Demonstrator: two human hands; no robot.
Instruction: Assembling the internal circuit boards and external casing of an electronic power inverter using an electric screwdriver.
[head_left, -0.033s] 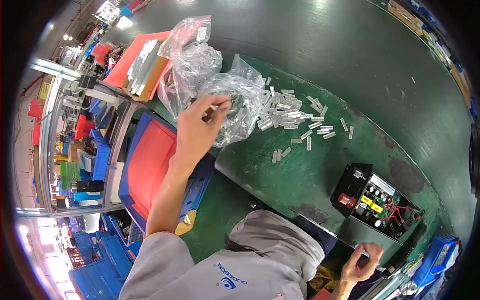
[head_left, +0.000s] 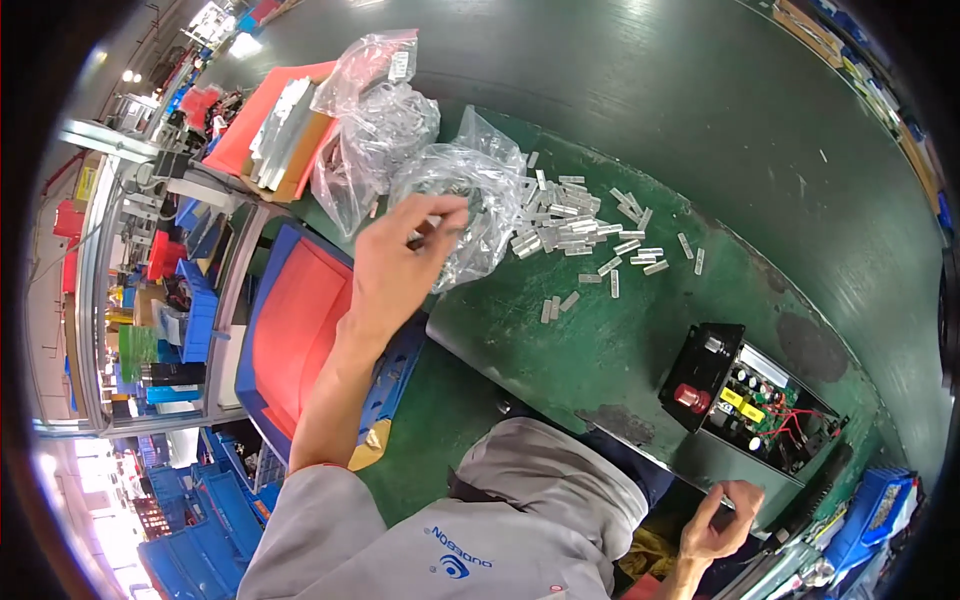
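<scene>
My left hand (head_left: 402,262) hovers over the near side of an opened clear plastic bag (head_left: 488,235), its fingers curled together in a pinch. Whatever may be between the fingertips is hidden. To the right of that bag lies a loose pile of small clear rectangular pieces (head_left: 575,225), with a few scattered apart. At the lower right, my right hand (head_left: 722,522) is closed, thumb against bent fingers; I cannot make out what it holds. Just beyond it sits an open black case (head_left: 700,372) showing a circuit board, yellow components (head_left: 742,405), red wires (head_left: 790,430) and a red knob-like part (head_left: 692,398).
Behind my left hand stand another filled clear bag (head_left: 390,125) and a red-lined box (head_left: 268,125) of flat grey pieces. A blue bin with red sheets (head_left: 300,330) is beside my left forearm. A blue bin (head_left: 880,510) stands at the far right.
My left hand's fingertips have shifted slightly right and toward me over the bag. My right hand stays almost in place, its fingers a little tighter.
</scene>
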